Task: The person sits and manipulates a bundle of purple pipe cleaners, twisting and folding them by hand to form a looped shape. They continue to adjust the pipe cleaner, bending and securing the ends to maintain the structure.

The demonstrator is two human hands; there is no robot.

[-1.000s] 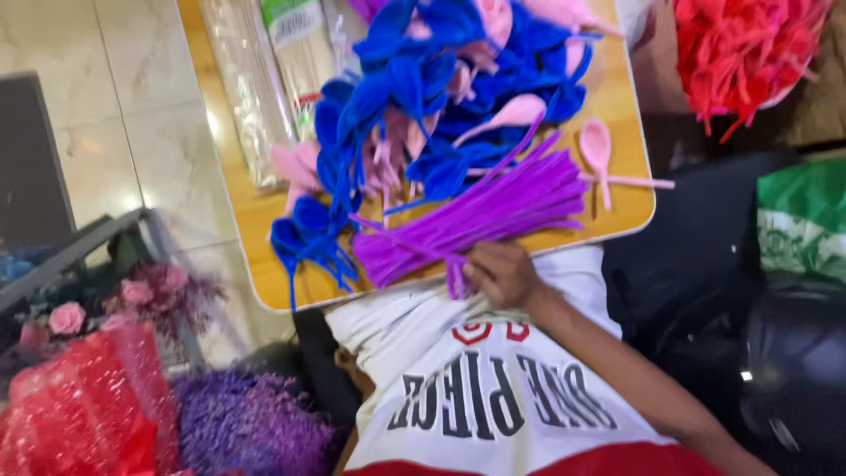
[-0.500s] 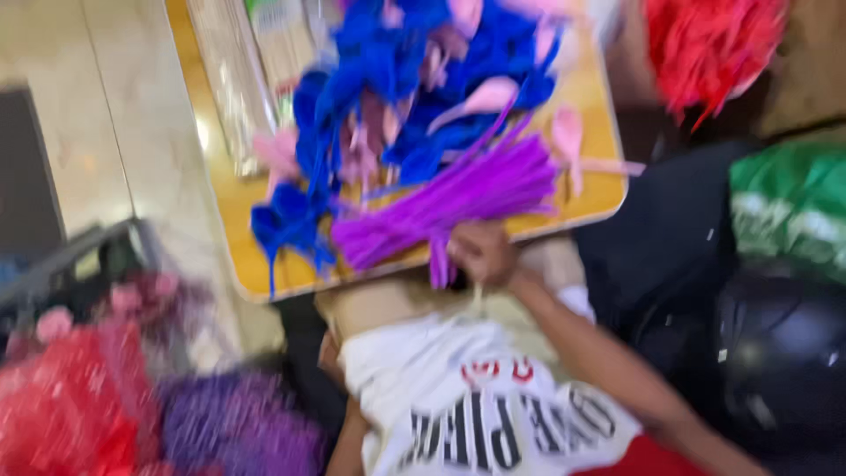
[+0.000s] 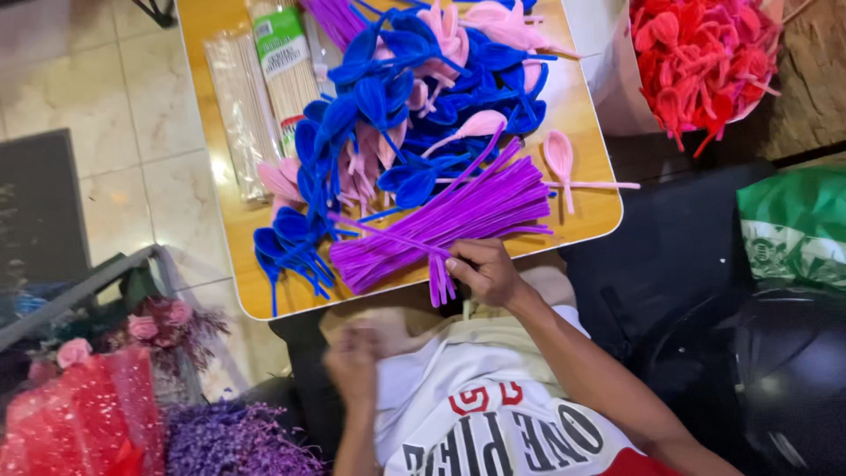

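**Pinching purple stems at the table edge**

Resting low against the lap, the left hand (image 3: 352, 361) is seen blurred, and whether it is open or closed cannot be told; a few purple stems (image 3: 438, 280) are pinched by the closed right hand (image 3: 485, 271) at the near edge of the table (image 3: 582, 220); just beyond, the purple bundle (image 3: 441, 225) is laid; farther off, blue loops (image 3: 397, 106) and pink loops (image 3: 560, 159) are heaped; skewer packs (image 3: 264, 97) are laid at the far left.
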